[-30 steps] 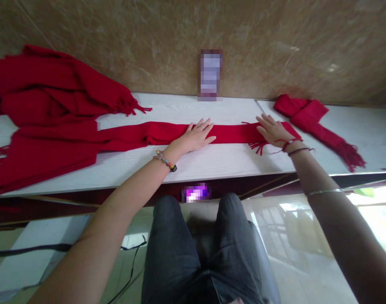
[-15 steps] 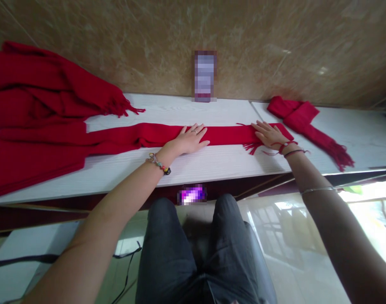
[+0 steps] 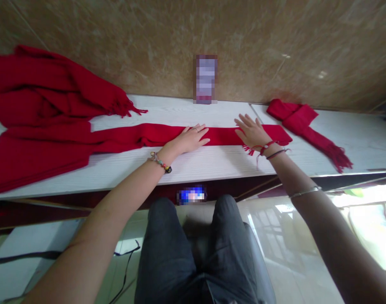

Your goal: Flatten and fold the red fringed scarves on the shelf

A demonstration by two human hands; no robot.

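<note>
A long red scarf (image 3: 222, 136) stretches along the white tabletop, wide at the left and narrow toward its folded right end. My left hand (image 3: 190, 138) lies flat on its middle, fingers spread, a ring on one finger. Over the scarf near the right end is my right hand (image 3: 252, 131), its fingers apart and holding nothing; a shadow shows below it, and I cannot tell whether it touches the cloth. Red fringe sticks out under that hand, partly hidden by it.
A bunched red fringed cloth (image 3: 53, 88) lies at the back left. Back right rests a crossed-over red scarf (image 3: 302, 122). A blurred-out upright object (image 3: 206, 80) stands against the brown marbled wall (image 3: 142, 46). The white table (image 3: 180, 166) ends just before my knees.
My right hand has moved left along the scarf, from near its folded right end to over the fringe. My left hand stays in about the same place.
</note>
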